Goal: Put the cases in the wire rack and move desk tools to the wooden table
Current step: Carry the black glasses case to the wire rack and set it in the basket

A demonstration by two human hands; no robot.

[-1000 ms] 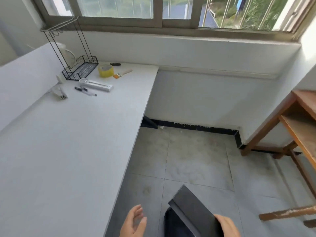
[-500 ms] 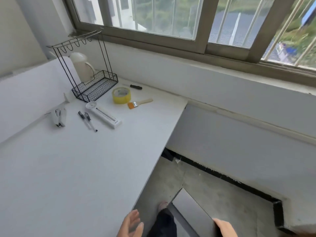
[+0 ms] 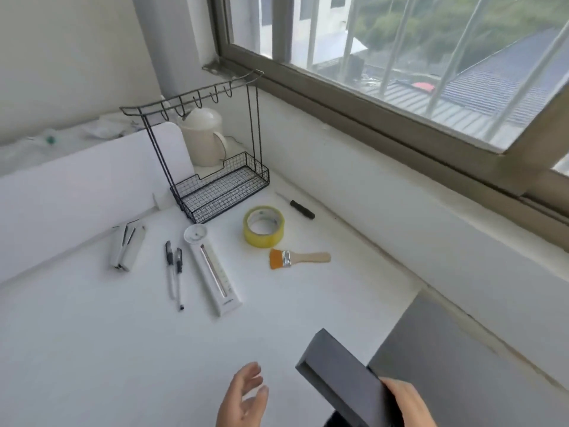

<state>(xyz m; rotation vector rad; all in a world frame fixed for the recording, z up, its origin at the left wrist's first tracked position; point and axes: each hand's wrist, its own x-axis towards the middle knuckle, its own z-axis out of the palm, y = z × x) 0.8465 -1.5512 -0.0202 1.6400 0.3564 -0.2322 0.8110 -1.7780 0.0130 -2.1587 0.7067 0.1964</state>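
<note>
My right hand (image 3: 406, 402) grips the dark case (image 3: 341, 377), its long axis pointing up and left toward the wire rack (image 3: 215, 180), which stands well ahead of and left of both hands, while my left hand (image 3: 243, 399) hovers open and empty over the worktop (image 3: 92, 349).

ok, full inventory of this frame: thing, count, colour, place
wire rack: 1, black, back of the desk, basket empty
jug: 1, cream, behind the rack
tape roll: 1, yellow, right of the rack
screwdriver: 1, black handle, by the wall
brush: 1, orange bristles, wooden handle, in front of the tape
thermometer: 1, white, mid-desk
pens: 2, black and white, left of the thermometer
stapler: 1, white, far left
case: 1, dark grey, in the right hand
left hand: open, empty
right hand: gripping the case
</note>
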